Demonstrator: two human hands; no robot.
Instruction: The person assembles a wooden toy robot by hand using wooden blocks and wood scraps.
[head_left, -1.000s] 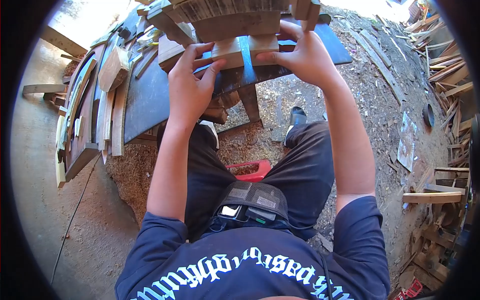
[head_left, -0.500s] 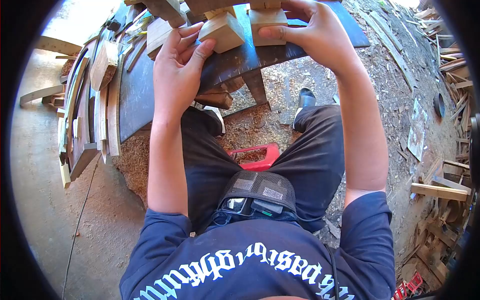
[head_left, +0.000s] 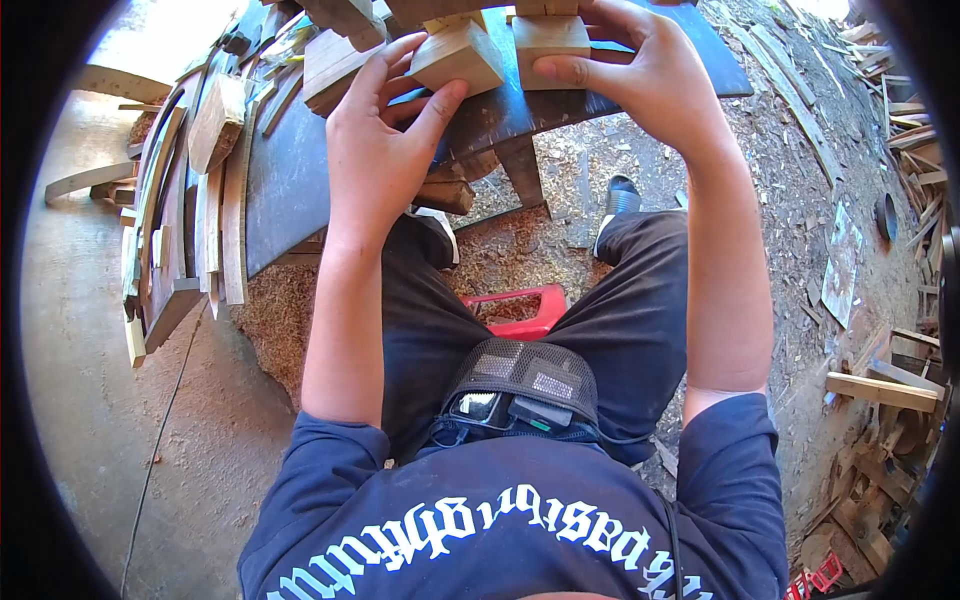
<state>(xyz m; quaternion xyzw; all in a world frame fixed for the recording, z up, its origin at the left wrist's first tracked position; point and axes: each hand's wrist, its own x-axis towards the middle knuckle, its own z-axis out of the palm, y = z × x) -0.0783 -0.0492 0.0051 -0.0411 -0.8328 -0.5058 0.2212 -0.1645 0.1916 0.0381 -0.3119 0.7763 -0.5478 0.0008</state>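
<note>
Two pale wooden blocks stand side by side on the dark tabletop (head_left: 290,190), under a darker piece of wood (head_left: 440,8) cut off by the top of the view. My left hand (head_left: 385,150) holds the left wooden block (head_left: 458,60), thumb on its lower front face and fingers at its left side. Around the right side of the other wooden block (head_left: 552,45) is my right hand (head_left: 660,75), its thumb pressed on the front face and fingers behind. A narrow gap separates the blocks. Their upper ends meet more wood near the frame edge.
Another wood block (head_left: 338,68) lies left of my left hand. Planks and offcuts (head_left: 232,210) are stacked at the table's left end. A red plastic stool (head_left: 535,312) shows between my legs. Wood shavings cover the floor, and scrap wood (head_left: 885,390) is piled at right.
My left hand has moved slightly right, its thumb now further along the bottom of the left block. My right hand keeps its hold. The whole view has shifted a little.
</note>
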